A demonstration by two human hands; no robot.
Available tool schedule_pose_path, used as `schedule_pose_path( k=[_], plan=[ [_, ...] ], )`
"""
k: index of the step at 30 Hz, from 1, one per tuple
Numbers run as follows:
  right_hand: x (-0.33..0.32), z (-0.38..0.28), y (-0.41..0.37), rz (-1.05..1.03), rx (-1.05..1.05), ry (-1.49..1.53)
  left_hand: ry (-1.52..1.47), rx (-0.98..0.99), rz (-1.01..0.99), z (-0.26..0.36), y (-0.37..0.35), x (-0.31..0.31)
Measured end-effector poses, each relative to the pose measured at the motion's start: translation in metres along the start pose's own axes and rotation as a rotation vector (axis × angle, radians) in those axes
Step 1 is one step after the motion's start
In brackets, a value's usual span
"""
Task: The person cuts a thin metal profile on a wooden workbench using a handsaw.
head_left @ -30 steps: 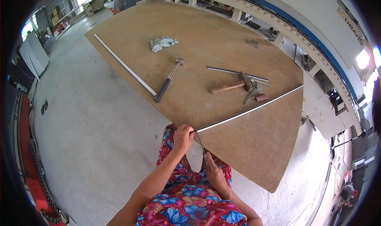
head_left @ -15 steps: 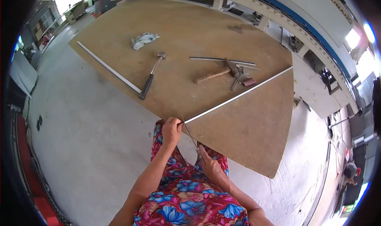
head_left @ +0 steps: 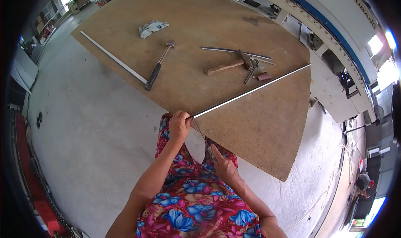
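Dark capital lettering (head_left: 362,8) reading "UBANG", first letter unclear, on large pale machine (head_left: 328,4), upper right

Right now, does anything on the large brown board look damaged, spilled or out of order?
A dark, irregular patch marks the board near its far side, darker than the surface around; stain or wear, I cannot tell. The wooden-handled hammer lies with its head across a thin dark strip, slightly untidy.

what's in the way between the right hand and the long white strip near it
Only the thin tool the right hand holds, crossing the strip beside the left hand; nothing else visible stands between.
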State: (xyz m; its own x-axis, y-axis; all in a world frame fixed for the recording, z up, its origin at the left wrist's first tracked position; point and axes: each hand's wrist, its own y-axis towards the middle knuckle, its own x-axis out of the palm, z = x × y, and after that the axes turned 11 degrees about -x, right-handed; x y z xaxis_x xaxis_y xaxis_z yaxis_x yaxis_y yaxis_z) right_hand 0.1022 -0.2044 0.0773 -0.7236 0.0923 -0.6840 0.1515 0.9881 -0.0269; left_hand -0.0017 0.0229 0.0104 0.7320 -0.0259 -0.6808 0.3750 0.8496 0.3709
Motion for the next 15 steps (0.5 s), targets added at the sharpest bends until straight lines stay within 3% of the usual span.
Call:
schedule_pose_path(
  k=[6,9,15],
  plan=[
    [0.033,0.011,0.061,0.244,-0.164,0.058,-0.02,0.033,-0.008,0.001,0.0,-0.003],
    [0.027,-0.001,0.084,0.168,-0.031,0.101,-0.053,0.025,0.013,0.0,0.002,-0.001],
    [0.023,0.0,0.042,0.131,-0.081,0.058,-0.051,-0.015,0.014,-0.002,0.001,0.001]
  ],
)
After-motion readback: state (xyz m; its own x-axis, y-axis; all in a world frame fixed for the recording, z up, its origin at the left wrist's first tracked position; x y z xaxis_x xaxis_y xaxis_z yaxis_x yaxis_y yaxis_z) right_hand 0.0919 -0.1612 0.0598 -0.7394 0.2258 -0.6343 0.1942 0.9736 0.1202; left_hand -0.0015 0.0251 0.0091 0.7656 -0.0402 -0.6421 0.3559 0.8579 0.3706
